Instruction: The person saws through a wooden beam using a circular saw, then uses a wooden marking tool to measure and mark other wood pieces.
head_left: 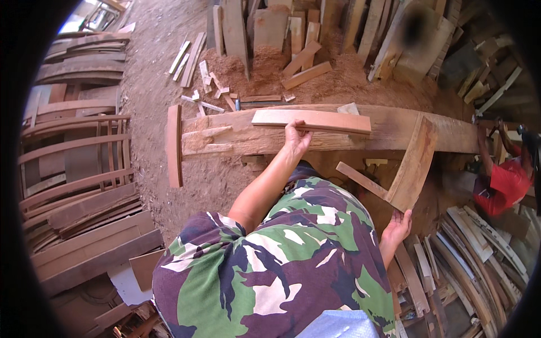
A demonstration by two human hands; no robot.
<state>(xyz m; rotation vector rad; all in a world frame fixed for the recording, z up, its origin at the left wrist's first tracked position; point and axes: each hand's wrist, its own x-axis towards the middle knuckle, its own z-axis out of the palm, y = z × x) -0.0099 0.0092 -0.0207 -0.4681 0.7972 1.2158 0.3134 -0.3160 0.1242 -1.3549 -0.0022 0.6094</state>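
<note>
My left hand (pixel 298 138) is closed around the near edge of a curved reddish board (pixel 321 120). This board lies on a long, thick wooden beam (pixel 242 138) that runs across in front of me. To the right, my right hand (pixel 397 225) grips the near end of a wide brown board (pixel 416 160), its fingers partly hidden. That board slants away from me, and its far end rests over the beam. A narrow wooden strip (pixel 360 181) meets its left edge near my hand; whether the two are joined, I cannot tell.
A reddish board (pixel 175 146) stands across the beam's left end. Stacked curved frames and planks (pixel 79 169) line the left side. Upright planks (pixel 276 34) and sawdust lie beyond the beam. A person in red (pixel 501 180) works at the right; more wood strips (pixel 468 253) lie nearer.
</note>
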